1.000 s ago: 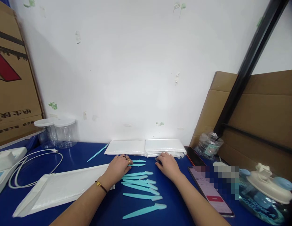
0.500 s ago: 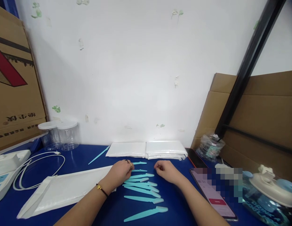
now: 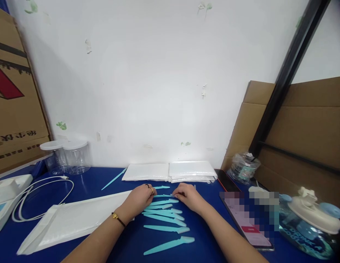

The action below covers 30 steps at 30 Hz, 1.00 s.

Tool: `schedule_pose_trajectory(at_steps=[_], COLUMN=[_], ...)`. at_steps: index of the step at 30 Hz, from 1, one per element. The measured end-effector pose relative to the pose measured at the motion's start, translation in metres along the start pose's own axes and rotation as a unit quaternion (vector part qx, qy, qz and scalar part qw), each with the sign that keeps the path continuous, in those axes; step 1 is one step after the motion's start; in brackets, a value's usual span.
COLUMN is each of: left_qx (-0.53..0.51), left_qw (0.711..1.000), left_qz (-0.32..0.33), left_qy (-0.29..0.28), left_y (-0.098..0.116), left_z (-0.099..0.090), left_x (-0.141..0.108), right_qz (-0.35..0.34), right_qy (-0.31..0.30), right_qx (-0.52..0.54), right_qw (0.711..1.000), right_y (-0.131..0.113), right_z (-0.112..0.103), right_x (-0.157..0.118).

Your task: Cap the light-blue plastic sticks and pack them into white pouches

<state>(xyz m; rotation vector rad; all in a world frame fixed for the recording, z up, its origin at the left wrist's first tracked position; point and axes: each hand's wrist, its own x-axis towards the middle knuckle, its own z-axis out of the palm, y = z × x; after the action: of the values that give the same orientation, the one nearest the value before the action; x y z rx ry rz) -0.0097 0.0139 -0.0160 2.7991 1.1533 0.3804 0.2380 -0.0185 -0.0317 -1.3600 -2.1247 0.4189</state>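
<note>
Several turquoise eyebrow razors (image 3: 166, 229) lie in a loose column on the blue table, their blade ends pointing right. My left hand (image 3: 139, 199), wearing a ring and a bracelet, is closed at the handle end of one razor (image 3: 162, 196) near the top of the column. At that razor's blade end, the fingertips of my right hand (image 3: 188, 197) are pinched together on its tip. Another razor (image 3: 113, 179) lies apart at the back left. Beside my left forearm rests a white padded mailer (image 3: 73, 219), partly covered by the arm.
White mailers (image 3: 193, 170) are stacked against the wall. Clear jars (image 3: 76, 157), a white cable (image 3: 44, 186) and a power strip (image 3: 11, 193) stand left. To the right are a phone (image 3: 252, 230), a dark phone-like object (image 3: 226, 179), a water bottle (image 3: 309, 223) and cardboard (image 3: 304, 124).
My right hand has moved left, from apart to the blade end of the razor at my left hand. The left hand stays at the handle end. The view has shifted slightly.
</note>
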Motion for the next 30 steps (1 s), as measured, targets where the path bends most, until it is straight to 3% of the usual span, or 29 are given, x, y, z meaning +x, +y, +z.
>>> schedule_pose_trajectory(at_steps=[6, 10, 12, 14, 17, 21, 30], left_qx=[-0.040, -0.075, -0.074, -0.057, -0.026, -0.019, -0.031], left_qw=[0.999, 0.997, 0.997, 0.996, 0.992, 0.989, 0.993], left_qz=[0.028, 0.020, -0.012, -0.057, -0.112, -0.144, -0.116], left_qy=[-0.003, -0.002, 0.024, 0.047, 0.049, 0.038, 0.017], left_y=[0.008, 0.004, -0.005, -0.013, -0.020, -0.020, -0.009], left_z=[0.001, -0.003, -0.005, -0.005, -0.003, 0.001, -0.003], left_x=[-0.001, -0.003, -0.002, -0.001, 0.001, 0.002, 0.003], right_qz=[-0.041, -0.035, 0.030, 0.145, 0.218, 0.203, 0.096], right_qy=[-0.016, -0.023, 0.026, 0.095, 0.108, 0.069, 0.025], right_qx=[0.005, -0.027, -0.075, -0.136, -0.153, -0.107, 0.024], right_qw=[0.999, 0.999, 0.996, 0.975, 0.958, 0.971, 0.995], right_y=[-0.017, -0.015, -0.003, 0.014, 0.037, 0.045, 0.006], right_z=[0.009, -0.005, -0.020, -0.032, -0.039, -0.027, -0.002], right_x=[-0.001, -0.004, -0.006, -0.009, -0.012, -0.010, -0.003])
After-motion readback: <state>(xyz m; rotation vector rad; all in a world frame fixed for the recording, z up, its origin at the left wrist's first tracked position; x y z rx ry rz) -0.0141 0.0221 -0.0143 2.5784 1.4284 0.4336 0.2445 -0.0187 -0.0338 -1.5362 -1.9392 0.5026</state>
